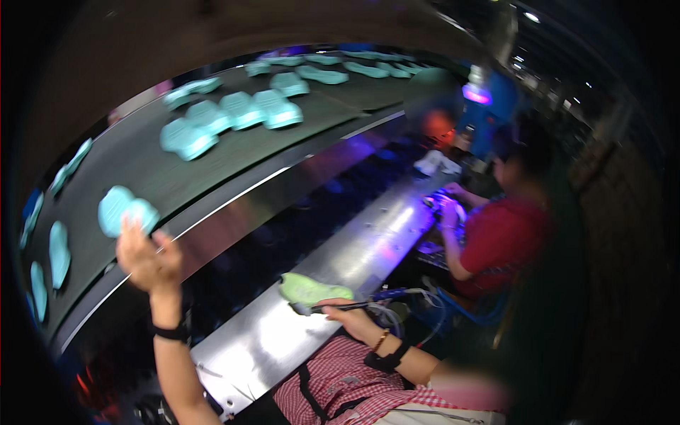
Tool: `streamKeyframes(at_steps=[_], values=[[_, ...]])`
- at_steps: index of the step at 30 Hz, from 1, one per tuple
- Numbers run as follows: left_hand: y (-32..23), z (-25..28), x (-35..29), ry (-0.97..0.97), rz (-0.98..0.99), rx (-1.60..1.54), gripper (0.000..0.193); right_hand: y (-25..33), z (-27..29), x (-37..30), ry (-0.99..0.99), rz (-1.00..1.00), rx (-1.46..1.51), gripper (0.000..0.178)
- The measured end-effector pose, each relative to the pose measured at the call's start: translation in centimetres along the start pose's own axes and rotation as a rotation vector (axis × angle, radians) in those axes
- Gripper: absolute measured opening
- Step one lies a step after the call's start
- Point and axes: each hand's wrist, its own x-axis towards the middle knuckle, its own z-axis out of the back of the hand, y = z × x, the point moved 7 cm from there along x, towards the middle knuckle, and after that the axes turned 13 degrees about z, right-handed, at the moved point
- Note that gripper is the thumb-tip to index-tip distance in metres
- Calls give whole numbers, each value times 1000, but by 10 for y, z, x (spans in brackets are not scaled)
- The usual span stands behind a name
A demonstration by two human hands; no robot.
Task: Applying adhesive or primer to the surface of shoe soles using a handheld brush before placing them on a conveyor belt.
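Note:
My left hand [150, 256] is raised at the edge of the dark conveyor belt [234, 166], with fingers stretched out and the thumb apart. Its blurred fingertips overlap a pale teal shoe sole [117, 209] lying on the belt; whether they touch it, I cannot tell. Lower right, my right hand [346, 314] is closed round a slim dark brush-like tool [322, 307], its head at the left end. A yellow-green shoe sole [312, 289] lies on the metal bench [269, 340] just beyond that tool.
Several more teal soles [241, 110] lie on the belt, some in a row. A metal rail [241, 195] runs along its near side. A person in a red top [496, 241] works at the bench's far end under purple light. Thin hoses [425, 301] hang right of my right hand.

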Motion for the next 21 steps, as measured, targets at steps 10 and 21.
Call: streamKeyframes(at_steps=[10,21], values=[[71,10,3,26,428,-532,38,5,29,-1,-11,-70,131,28],[148,18,-13,671,715,-560,36,23,24,-4,-11,14,234,23]])
